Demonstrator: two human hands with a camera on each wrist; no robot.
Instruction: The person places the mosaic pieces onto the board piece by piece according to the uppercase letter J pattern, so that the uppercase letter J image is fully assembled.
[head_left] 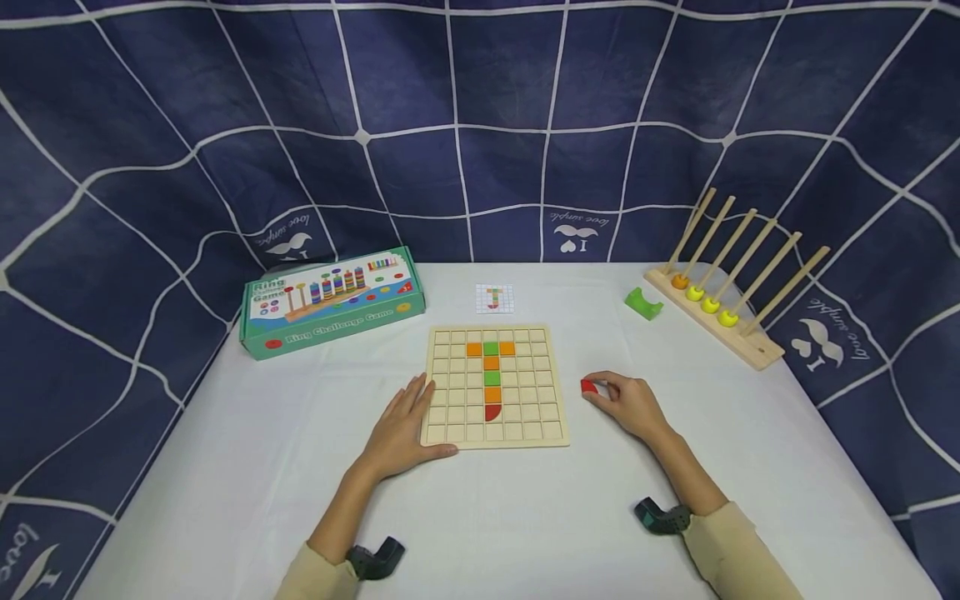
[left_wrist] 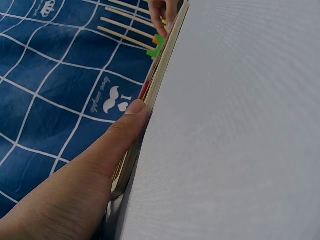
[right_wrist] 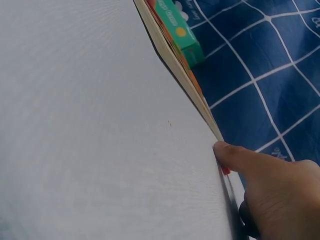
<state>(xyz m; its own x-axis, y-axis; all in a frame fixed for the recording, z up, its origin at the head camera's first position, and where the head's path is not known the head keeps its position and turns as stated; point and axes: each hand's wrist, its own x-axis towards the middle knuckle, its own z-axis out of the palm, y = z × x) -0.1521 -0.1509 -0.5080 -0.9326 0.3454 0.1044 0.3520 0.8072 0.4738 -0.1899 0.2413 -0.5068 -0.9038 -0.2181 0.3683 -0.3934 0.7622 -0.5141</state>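
A square wooden grid board (head_left: pixel 528 400) lies on the white table. Orange and green square tiles and one rounded red tile (head_left: pixel 492 412) form a T-like figure on it, its foot curving to one side. My left hand (head_left: pixel 400 432) rests at the board's near left corner, fingers along the left side and thumb by the front edge; the left wrist view shows that thumb (left_wrist: pixel 127 122) against the board's side. To the right of the board, my right hand (head_left: pixel 630 407) pinches a small red piece (head_left: pixel 588 387) between thumb and fingertips. In the right wrist view the thumb mostly covers this red piece (right_wrist: pixel 226 170).
Behind the board lies a small pattern card (head_left: pixel 495 299). A green game box (head_left: pixel 333 300) stands at the back left. Back right is a wooden peg stand (head_left: pixel 757 348) with upright rods and several balls, and a green curved block (head_left: pixel 643 304) beside it.
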